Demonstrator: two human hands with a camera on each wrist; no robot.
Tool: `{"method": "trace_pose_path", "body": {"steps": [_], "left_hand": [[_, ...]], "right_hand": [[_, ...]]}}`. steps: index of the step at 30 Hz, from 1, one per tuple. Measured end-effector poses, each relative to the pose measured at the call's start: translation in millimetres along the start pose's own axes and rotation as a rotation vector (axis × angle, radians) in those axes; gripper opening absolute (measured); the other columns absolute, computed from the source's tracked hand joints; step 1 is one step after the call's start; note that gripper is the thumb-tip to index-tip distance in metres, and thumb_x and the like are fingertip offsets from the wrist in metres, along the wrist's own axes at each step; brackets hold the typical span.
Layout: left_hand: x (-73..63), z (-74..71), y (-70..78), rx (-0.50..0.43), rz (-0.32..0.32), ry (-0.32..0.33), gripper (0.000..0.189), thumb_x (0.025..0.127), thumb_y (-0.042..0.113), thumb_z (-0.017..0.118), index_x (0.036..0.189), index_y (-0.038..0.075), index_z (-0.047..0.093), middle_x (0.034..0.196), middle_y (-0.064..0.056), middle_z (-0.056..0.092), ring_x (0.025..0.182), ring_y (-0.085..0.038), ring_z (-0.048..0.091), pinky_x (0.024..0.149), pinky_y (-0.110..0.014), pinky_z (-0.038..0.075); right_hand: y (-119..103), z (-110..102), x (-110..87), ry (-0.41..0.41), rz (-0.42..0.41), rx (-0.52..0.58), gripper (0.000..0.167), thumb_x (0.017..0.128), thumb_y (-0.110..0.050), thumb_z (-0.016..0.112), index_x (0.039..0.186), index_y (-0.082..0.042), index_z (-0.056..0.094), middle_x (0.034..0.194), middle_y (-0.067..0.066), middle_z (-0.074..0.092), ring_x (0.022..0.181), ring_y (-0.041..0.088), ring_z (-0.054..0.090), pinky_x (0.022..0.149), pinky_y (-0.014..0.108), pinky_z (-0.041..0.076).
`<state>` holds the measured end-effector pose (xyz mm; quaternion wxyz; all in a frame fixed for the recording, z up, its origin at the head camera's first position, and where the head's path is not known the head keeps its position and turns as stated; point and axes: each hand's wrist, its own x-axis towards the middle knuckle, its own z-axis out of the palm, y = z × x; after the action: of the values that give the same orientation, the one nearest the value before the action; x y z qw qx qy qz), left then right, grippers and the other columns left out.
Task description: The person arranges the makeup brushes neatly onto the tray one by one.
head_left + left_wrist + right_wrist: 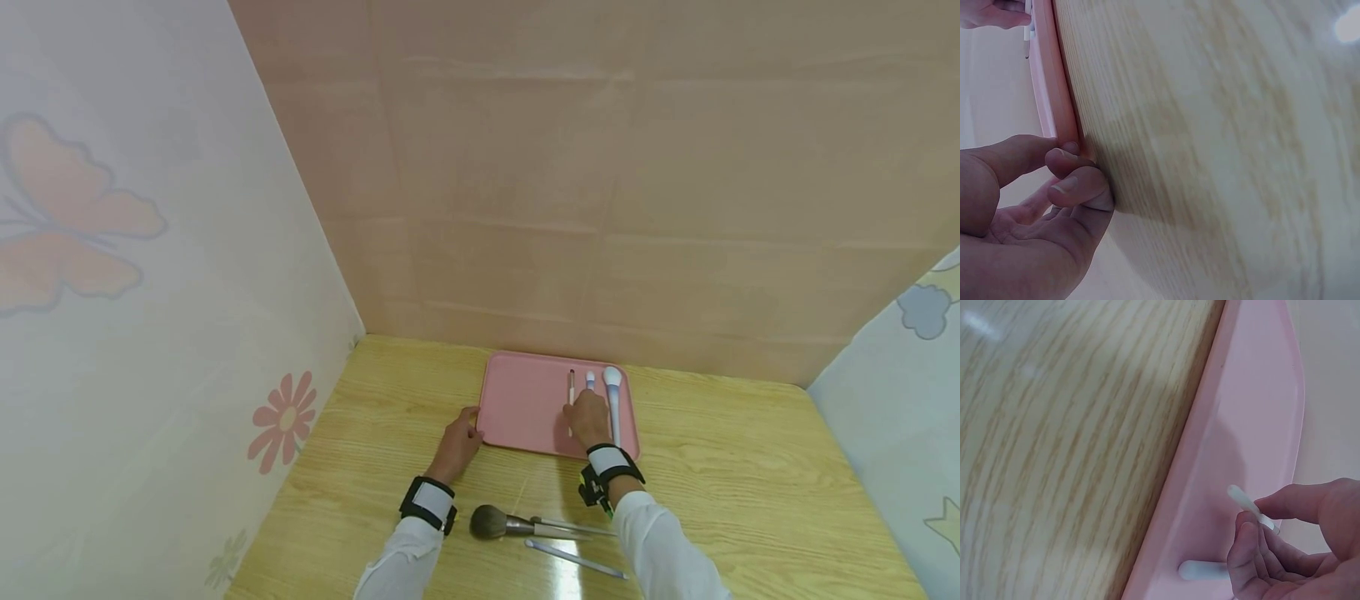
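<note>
A pink tray (pixel 521 408) lies at the back of the table. My right hand (pixel 588 417) is over its right part, pinching a thin makeup brush (pixel 572 385) between thumb and fingers; the pale handle end of this brush (pixel 1244 499) sticks out of the pinch. Beside it in the tray are a small blue-and-white brush (pixel 590 379), partly hidden by the hand, and a larger white-headed brush (pixel 613 396). At the tray's front left corner, my left hand (pixel 457 442) holds the edge, with thumb and curled fingertips (pixel 1069 148) right at the rim.
In front of the tray, a big dark-headed brush (pixel 491 522) lies on the wooden table (pixel 750 483) alongside a thin brush (pixel 573 527). Nearer still is a slim bluish-white brush (pixel 577 560). A draped backdrop (pixel 525 208) rises behind, and printed walls (pixel 187 292) stand at both sides.
</note>
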<state>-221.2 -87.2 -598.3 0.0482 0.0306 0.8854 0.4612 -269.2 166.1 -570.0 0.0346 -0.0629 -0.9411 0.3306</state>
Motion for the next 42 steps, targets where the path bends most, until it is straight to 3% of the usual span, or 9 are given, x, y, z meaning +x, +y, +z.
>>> {"method": "trace_pose_path", "body": {"steps": [15,25,42], "left_hand": [[0.6,-1.5,-1.0,-0.006,0.021,0.006,0.047,0.095,0.004,0.06,0.14,-0.002,0.048,0.078,-0.007,0.06,0.064,-0.012,0.047,0.057,-0.024,0.038],[1.2,0.1,-1.5,-0.014,0.016,0.01,0.046,0.095,0.003,0.06,0.14,-0.001,0.048,0.078,-0.007,0.06,0.064,-0.011,0.047,0.057,-0.024,0.038],[-0.9,-2.9,5.0,-0.008,0.007,0.005,0.047,0.095,0.001,0.059,0.14,-0.003,0.047,0.078,-0.01,0.062,0.063,-0.012,0.047,0.057,-0.023,0.038]], "right_hand": [[4.1,7.0,5.0,-0.014,0.018,-0.007,0.021,0.088,-0.005,0.066,0.071,0.007,0.062,0.059,0.015,0.061,0.049,0.02,0.058,0.044,0.029,0.044],[1.0,5.9,4.1,-0.011,-0.002,-0.048,0.023,0.085,-0.003,0.065,0.064,0.004,0.059,0.056,0.014,0.059,0.05,0.021,0.056,0.046,0.031,0.043],[-0.7,9.3,4.7,-0.026,0.011,-0.064,0.022,0.087,-0.005,0.066,0.069,0.007,0.062,0.06,0.017,0.063,0.052,0.024,0.061,0.047,0.032,0.046]]}}
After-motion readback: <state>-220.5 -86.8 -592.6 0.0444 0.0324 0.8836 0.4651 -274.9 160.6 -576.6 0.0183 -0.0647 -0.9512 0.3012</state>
